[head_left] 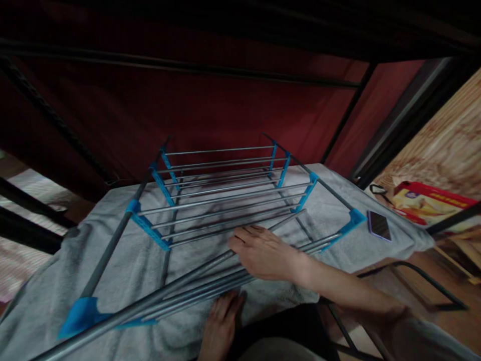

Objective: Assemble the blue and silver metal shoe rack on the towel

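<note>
A metal rack (225, 195) of grey rods and blue plastic connectors lies on a grey towel (124, 260). My right hand (263, 253) rests palm down on a bundle of loose grey rods (195, 288) that runs diagonally across the near end of the rack; whether its fingers curl around a rod is hidden. My left hand (221, 326) lies on the towel just below that bundle, fingers together, touching the lowest rods.
A phone (379, 225) lies on the towel's right edge. A red and yellow box (432, 205) sits beyond it at the right. Dark metal bed-frame bars (56, 125) cross overhead and at the left. A black wire frame (424, 281) stands on the floor at the right.
</note>
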The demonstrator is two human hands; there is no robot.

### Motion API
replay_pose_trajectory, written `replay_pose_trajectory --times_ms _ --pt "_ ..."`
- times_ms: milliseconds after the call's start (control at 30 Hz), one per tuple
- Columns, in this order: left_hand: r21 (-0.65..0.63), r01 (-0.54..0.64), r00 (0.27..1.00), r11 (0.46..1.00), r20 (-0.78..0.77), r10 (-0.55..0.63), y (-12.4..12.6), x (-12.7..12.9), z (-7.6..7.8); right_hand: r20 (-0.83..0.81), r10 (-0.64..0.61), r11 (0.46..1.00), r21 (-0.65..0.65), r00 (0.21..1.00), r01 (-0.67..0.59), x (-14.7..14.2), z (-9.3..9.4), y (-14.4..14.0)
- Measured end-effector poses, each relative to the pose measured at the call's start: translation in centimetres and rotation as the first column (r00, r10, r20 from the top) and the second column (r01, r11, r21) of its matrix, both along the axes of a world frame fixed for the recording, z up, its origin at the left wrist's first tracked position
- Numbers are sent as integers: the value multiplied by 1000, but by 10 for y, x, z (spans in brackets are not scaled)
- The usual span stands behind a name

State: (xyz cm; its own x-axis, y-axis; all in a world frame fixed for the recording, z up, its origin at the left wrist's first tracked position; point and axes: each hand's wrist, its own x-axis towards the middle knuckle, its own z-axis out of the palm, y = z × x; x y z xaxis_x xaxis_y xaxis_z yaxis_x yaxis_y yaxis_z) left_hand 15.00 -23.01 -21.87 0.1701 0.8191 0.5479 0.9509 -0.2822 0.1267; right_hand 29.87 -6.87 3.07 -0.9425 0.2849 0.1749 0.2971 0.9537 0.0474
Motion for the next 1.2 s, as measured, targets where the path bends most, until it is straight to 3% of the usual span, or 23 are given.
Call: replay_pose_trajectory --times_ms 200,333,433,533,667,833,1200 --pt "112 97 990 989 87 -107 -21 12 39 -31 4 1000 -17 1000 -4 -3 -16 -30" --pt "188 99 992 977 52 -111 -32 19 88 -8 -39 998 -53 999 39 -2 -34 -35" --pt "162 117 993 980 -24 -115 -30 18 129 22 -103 993 -60 994 104 6 -39 -34" --pt "191 135 990 972 -63 -125 -20 12 154 29 -154 988 -2 988 154 18 -41 -29" --pt "258 41 996 965 -84 -19 -2 3 160 -21 -172 980 94 985 173 36 -51 -17" --pt "128 -27 972 991 -228 56 18 -6 161 -67 -128 979 149 989 137 48 -64 -6" --pt "27 -43 884 999 -464 51 18 -35 186 -105 0 990 143 994 15 27 -58 -13"
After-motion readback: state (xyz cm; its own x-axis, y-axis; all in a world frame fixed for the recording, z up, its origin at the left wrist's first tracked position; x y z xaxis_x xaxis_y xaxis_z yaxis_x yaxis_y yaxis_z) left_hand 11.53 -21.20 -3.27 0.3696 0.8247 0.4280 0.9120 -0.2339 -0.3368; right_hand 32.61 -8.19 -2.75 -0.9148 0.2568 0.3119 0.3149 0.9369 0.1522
